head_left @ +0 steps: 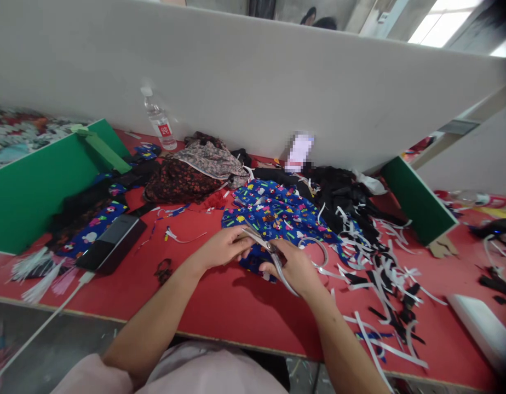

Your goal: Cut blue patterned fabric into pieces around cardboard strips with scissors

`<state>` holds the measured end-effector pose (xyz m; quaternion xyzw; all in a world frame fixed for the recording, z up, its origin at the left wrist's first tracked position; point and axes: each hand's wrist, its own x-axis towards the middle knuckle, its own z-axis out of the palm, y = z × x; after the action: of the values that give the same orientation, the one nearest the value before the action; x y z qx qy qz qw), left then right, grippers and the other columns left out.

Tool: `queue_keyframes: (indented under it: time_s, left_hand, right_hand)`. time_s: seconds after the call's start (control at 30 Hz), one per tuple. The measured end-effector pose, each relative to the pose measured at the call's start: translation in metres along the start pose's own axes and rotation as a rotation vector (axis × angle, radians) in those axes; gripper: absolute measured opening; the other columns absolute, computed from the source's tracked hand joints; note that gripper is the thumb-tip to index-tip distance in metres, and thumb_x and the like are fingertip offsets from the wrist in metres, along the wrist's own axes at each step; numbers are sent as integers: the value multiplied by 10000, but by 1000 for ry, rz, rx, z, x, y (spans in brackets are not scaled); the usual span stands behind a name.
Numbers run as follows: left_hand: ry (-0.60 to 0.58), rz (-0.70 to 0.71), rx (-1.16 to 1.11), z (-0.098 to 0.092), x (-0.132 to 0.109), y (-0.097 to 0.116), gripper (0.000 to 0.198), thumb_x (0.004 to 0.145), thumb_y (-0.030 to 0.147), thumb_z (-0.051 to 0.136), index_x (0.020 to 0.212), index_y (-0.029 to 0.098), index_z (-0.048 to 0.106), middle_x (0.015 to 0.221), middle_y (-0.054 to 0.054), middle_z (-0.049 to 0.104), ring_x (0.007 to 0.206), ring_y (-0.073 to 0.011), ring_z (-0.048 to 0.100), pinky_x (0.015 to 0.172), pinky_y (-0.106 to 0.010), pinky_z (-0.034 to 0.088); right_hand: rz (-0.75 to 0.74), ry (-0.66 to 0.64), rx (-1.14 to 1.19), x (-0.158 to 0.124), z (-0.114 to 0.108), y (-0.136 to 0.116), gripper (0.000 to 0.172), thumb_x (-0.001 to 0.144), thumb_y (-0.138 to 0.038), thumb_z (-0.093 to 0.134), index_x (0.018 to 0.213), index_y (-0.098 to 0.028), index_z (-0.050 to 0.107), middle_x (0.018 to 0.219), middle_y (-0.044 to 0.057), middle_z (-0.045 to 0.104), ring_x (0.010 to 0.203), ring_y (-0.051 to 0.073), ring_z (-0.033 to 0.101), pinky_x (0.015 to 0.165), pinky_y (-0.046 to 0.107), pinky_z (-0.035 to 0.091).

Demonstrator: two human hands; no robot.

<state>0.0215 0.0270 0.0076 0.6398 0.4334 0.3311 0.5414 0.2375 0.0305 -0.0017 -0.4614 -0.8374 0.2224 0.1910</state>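
Note:
My right hand (294, 266) is closed around the handles of metal scissors (256, 236), whose blades point left across the fingers of my left hand (225, 247). Those left fingers are curled together in a pinch; what they hold is hidden. Under and beyond both hands spreads blue fabric (277, 210) with a colourful cartoon print. A loop of white tape (320, 253) lies just right of my right hand. On the red table (236, 312), a small brown patterned scrap (164, 271) rests left of my left forearm.
Floral cloth (187, 178) and a water bottle (160, 120) are at the back left, a phone (299, 153) against the grey partition (245, 82). A black box (113, 243) with a white cable sits left. Black cloth (339, 194), white and black strips (386, 290) cover the right. Green dividers (417, 202) flank the space.

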Motion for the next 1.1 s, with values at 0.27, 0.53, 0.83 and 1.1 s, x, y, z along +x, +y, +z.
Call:
queue_keyframes:
  time_s: [0.27, 0.53, 0.83, 1.1]
  left_hand:
    - [-34, -6, 9, 0, 1, -4, 287, 871, 384, 430, 771, 160, 578, 594, 17, 524, 514, -91, 472, 511, -206, 365]
    - [-40, -27, -14, -1, -2, 2, 271, 862, 390, 448, 815, 152, 567, 586, 20, 528, 483, -80, 449, 460, -192, 335]
    - [-67, -28, -29, -3, -2, 1, 290, 863, 396, 446, 920, 152, 592, 586, 27, 529, 470, -70, 437, 457, -182, 334]
    - [-110, -8, 67, 1, 1, -4, 316, 858, 405, 441, 938, 163, 629, 600, 17, 535, 503, -83, 462, 487, -188, 362]
  right_hand:
    - [-11, -4, 11, -1, 0, 0, 395, 764, -556, 569, 948, -206, 576, 784, 50, 641, 700, 205, 602, 611, 263, 407]
    - [-16, 5, 35, -3, 1, -3, 335, 774, -528, 580, 870, -207, 583, 671, 20, 647, 623, 181, 609, 566, 241, 386]
    - [-27, 16, 13, -3, 0, -4, 305, 772, -499, 595, 875, -212, 596, 678, 19, 654, 630, 183, 615, 566, 243, 393]
    - [-11, -1, -7, -2, 4, -3, 361, 761, -530, 588, 927, -209, 577, 766, 50, 649, 667, 197, 610, 581, 250, 410]
